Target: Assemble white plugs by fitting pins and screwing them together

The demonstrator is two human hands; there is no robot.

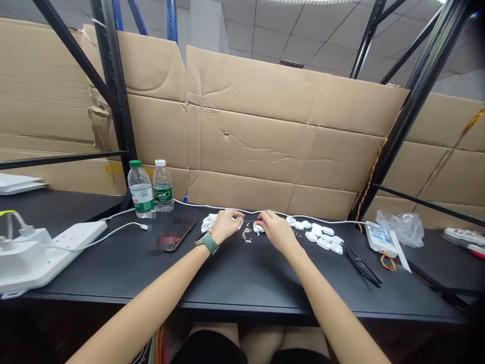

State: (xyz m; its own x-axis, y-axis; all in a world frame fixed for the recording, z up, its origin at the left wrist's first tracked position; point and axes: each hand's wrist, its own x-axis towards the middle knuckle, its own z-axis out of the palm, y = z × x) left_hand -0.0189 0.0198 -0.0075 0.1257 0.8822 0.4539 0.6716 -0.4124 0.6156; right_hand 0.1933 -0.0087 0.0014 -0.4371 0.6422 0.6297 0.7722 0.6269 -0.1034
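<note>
Mid-scene on the black surface [242, 283], the right hand [276, 230] bends over a white plastic casing [258, 229], right of small metal pieces [247, 233]; the left hand [226, 226] curls beside piled casings [208, 223]. I cannot tell whether either grips.

Small parts [246, 233] — indistinct, phone [181, 237] — partly blurred

Near the far edge of a black counter [242, 283], the left hand [224, 226] is beside piled white parts [208, 223]; the right hand [277, 230] touches another white part [258, 229]. Small pieces [247, 234] lie between the hands. Two bottles [142, 194] stand farther left.
</note>
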